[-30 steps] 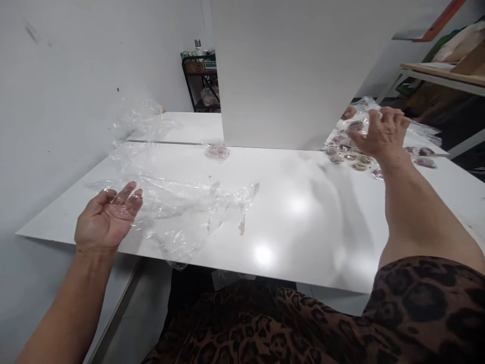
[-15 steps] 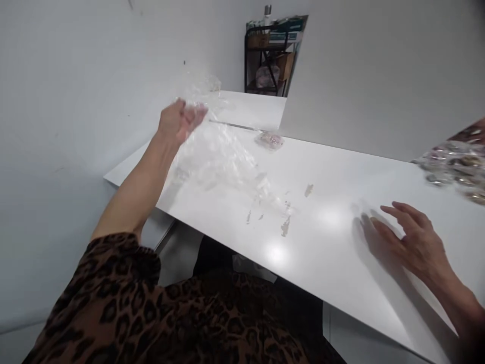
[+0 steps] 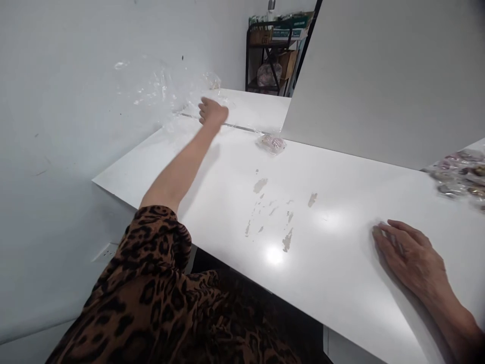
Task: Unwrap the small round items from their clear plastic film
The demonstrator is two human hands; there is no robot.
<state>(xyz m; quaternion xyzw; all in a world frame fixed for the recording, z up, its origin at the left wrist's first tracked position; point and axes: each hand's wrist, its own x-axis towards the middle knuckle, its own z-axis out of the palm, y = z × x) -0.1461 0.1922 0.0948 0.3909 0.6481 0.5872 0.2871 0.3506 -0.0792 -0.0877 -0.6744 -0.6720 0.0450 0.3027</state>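
Observation:
A crumpled sheet of clear plastic film (image 3: 155, 91) lies or floats at the far left, against the wall and over the table's back corner. My left hand (image 3: 212, 111) is stretched out to the right of it above the back of the white table (image 3: 227, 202), apparently apart from the film, with its fingers spread. My right hand (image 3: 413, 253) rests low at the table's right side, fingers extended and fingertips at the surface; I see nothing held in it. A small clear packet with pinkish contents (image 3: 273, 143) lies near the middle of the back edge.
Several clear-wrapped small items (image 3: 462, 174) are heaped at the right. A tall grey panel (image 3: 371, 81) stands along the table's back. Beyond it is a black shelf rack (image 3: 265, 45) with boxes. Worn patches (image 3: 288, 240) mark the tabletop. A wall (image 3: 56, 126) borders the left.
The plastic film has gone from over the table to the far left by the wall. My left hand has moved right and its fingers have parted from it. My right hand has lowered onto the table.

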